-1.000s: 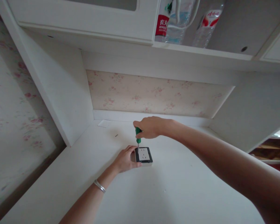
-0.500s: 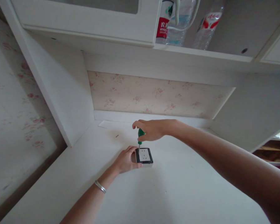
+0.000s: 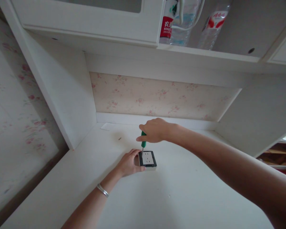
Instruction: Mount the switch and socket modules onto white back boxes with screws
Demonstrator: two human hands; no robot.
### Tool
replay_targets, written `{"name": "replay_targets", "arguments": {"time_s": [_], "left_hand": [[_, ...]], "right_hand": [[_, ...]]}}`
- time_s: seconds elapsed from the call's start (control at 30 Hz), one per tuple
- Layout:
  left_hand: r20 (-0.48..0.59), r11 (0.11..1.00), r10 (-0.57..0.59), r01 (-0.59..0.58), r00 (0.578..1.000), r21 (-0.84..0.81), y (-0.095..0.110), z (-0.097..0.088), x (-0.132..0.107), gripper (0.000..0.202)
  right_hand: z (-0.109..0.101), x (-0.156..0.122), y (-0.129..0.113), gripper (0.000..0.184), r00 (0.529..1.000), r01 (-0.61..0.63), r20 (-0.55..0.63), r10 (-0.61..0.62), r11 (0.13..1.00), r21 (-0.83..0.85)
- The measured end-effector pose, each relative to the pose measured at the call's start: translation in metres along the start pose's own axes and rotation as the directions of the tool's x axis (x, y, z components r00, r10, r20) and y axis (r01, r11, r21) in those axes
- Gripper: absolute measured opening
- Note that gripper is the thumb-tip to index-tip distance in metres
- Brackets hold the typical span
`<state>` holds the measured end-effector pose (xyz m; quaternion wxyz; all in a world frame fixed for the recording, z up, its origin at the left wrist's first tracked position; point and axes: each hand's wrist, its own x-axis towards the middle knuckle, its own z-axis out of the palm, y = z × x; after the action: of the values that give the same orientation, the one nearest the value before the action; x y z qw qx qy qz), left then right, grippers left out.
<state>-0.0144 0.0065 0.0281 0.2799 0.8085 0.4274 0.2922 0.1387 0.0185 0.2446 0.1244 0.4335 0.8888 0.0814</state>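
A square wall socket (image 3: 148, 158), white face in a dark frame, lies flat on the white desk (image 3: 176, 194). My left hand (image 3: 128, 163) grips its left edge and steadies it; a silver bracelet sits on that wrist. My right hand (image 3: 153, 130) is closed over the green handle of a screwdriver (image 3: 143, 143), held upright. Its thin shaft points down onto the socket's left side, by my left thumb.
A small dark screw (image 3: 119, 138) lies on the desk to the left, near a flat white strip (image 3: 109, 126) at the back wall. White cabinet panels close in left and right. Plastic water bottles (image 3: 180, 22) stand on the shelf overhead.
My right hand has turned on the screwdriver handle, its fingers curling back over it after opening slightly. The socket and my left hand stay put.
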Motion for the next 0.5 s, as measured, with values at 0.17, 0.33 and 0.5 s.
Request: {"name": "replay_targets", "arguments": {"time_s": [0.17,0.33,0.5], "left_hand": [[-0.011,1.0,0.0,0.0,1.0,0.01,-0.0019,0.001,0.0001,0.071],[-0.018,0.999,0.026,-0.025,0.999,0.023,-0.0025,0.0016,0.0014,0.071],[-0.021,1.0,0.022,-0.021,1.0,0.019,-0.0028,0.0023,0.0011,0.072]], "right_hand": [[0.0015,-0.0018,0.003,0.05,0.996,0.083,0.003,-0.084,0.993,0.089],[0.0002,-0.0032,0.0024,0.058,1.0,0.007,0.005,-0.008,0.998,0.055],[0.0013,-0.0046,0.0004,0.049,0.998,0.054,0.014,-0.056,0.995,0.086]]}}
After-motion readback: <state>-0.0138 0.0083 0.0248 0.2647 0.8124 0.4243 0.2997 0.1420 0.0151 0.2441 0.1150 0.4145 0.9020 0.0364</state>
